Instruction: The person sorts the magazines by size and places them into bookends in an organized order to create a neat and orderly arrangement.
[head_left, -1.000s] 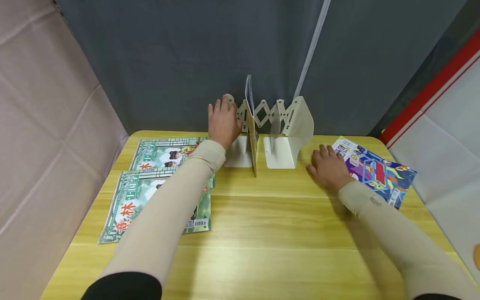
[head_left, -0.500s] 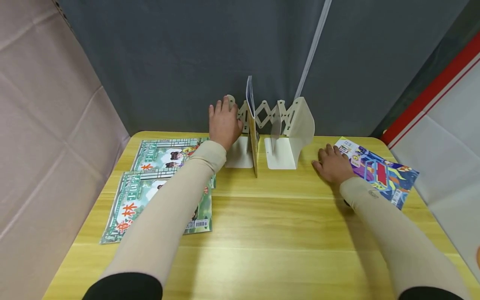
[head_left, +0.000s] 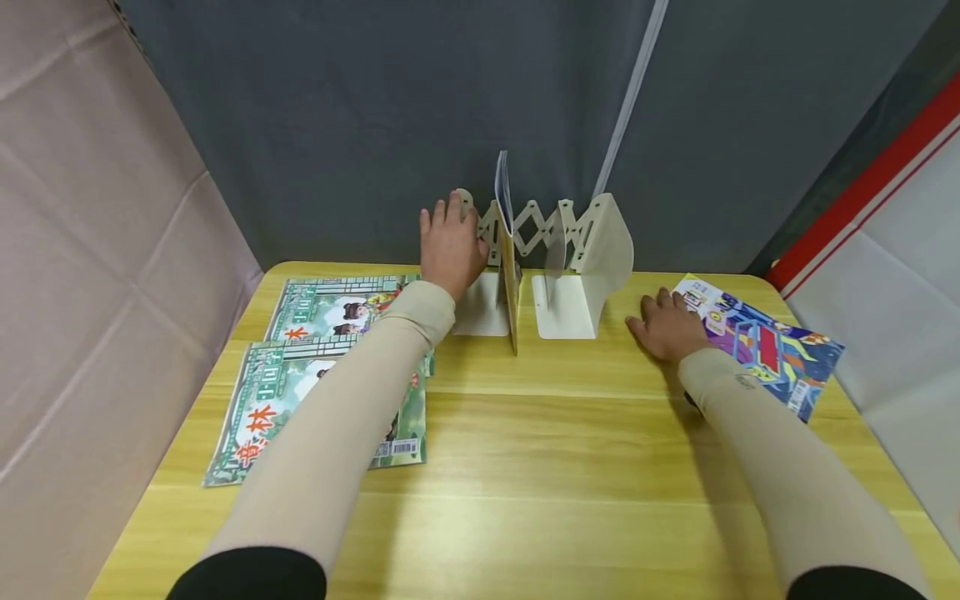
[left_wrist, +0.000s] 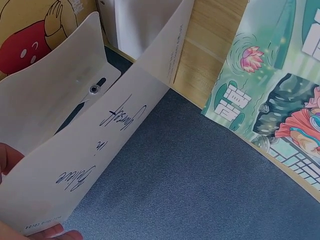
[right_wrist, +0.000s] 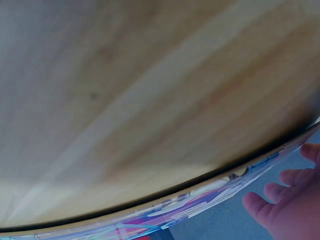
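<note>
My left hand (head_left: 450,246) gripped the left end plate of the folding book rack (head_left: 551,250) at the bench's (head_left: 555,467) back edge | my right hand (head_left: 670,327) lay flat, fingers spread, touching the colourful magazine (head_left: 765,350) | two green magazines (head_left: 300,367) lay left.

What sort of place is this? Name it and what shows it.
Likely a curtained-off recording booth, not a home: grey fabric backdrop, small yellow wooden table, cream expanding book rack and green-covered magazines laid out beside it.

right hand (head_left: 666,327) | slid right | onto colourful magazine (head_left: 757,343) edge
</note>
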